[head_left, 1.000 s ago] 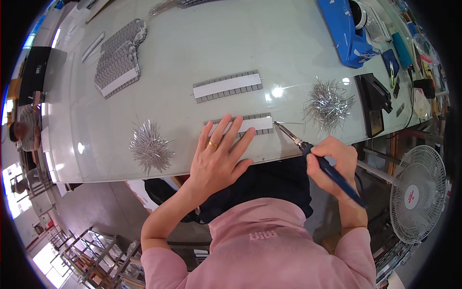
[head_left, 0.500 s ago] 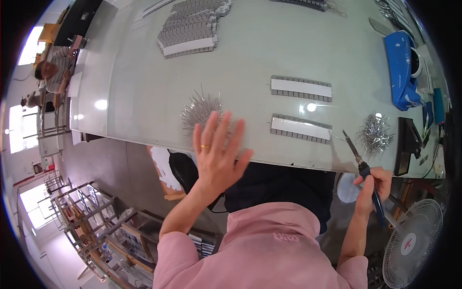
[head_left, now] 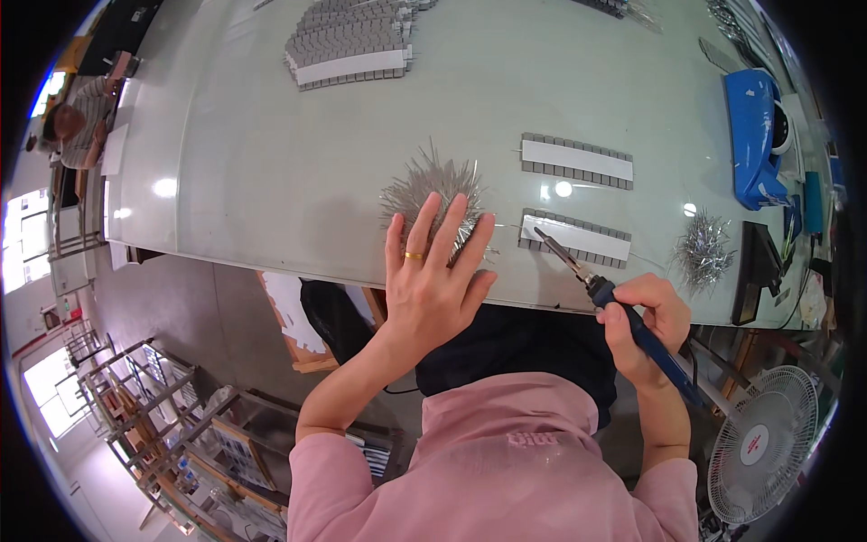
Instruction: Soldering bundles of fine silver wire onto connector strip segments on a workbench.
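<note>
My left hand (head_left: pixel 438 275) lies palm down with fingers apart on the near side of a spiky pile of thin silver wires (head_left: pixel 424 185). My right hand (head_left: pixel 648 318) grips the dark blue handle of a soldering iron (head_left: pixel 664 359). Its metal tip points away and left, over the left part of the nearer grey segmented strip (head_left: pixel 601 242); contact between them cannot be made out. A white band runs along that strip, and thin wire ends stick out of it. Farther off lies a second matching strip (head_left: pixel 578 161), roughly parallel to the first.
Many similar strips are stacked (head_left: pixel 348 50) at the far left of the glossy table (head_left: pixel 271 172). To the right are another silver wire pile (head_left: pixel 704 251), a blue dispenser (head_left: pixel 751 149) and a dark stand (head_left: pixel 757 275). A fan (head_left: pixel 754 444) stands beside me. Another person (head_left: pixel 81 122) sits far left.
My right hand has brought the soldering iron left, from beyond the strip's right end to over the nearer strip. The left wire pile has shifted right under my left hand, closer to the strips.
</note>
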Demonstrator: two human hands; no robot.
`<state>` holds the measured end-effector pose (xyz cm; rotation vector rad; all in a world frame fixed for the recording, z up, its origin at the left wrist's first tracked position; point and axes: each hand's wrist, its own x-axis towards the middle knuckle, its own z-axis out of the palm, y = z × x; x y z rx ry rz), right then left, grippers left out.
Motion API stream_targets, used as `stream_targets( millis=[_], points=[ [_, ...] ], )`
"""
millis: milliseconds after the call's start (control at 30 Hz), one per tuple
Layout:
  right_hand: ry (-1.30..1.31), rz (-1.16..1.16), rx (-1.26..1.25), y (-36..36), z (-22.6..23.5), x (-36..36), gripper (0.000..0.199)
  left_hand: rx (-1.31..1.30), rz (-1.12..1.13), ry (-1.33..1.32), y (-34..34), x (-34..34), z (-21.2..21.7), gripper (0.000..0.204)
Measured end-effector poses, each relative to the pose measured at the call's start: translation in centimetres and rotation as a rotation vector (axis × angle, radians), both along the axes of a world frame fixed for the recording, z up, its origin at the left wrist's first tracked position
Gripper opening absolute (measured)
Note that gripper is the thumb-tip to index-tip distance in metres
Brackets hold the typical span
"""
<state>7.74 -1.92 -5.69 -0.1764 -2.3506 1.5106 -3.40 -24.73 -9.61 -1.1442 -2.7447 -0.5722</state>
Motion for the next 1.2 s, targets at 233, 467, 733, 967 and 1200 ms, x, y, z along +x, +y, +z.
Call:
stream_targets(
  millis=[233, 467, 733, 967, 1200],
  points=[
    [0.062, 0.076, 0.151, -0.6, 0.7, -1.7, 0.018, -0.003, -0.035, -0.021, 0.3, -0.3, 0.0, 0.048],
    [0.045, 0.125, 0.201, -0.8, 1.0, -2.6, 0.018, -0.026, -0.047, 0.005, 0.4, -0.5, 0.0, 0.055],
    [0.057, 0.136, 0.236, -0.9, 1.3, -3.4, 0.019, -0.026, -0.053, -0.023, 0.5, -0.6, 0.1, 0.048],
    [0.081, 0.201, 0.363, -1.4, 1.9, -3.5, 0.023, -0.021, 0.004, 0.044, -0.4, 0.2, 0.4, 0.043],
    [0.12, 0.239, 0.353, -0.8, 0.8, -3.1, 0.025, -0.133, 0.016, 0.073, -3.4, -0.1, 0.2, 0.04]
  ],
)
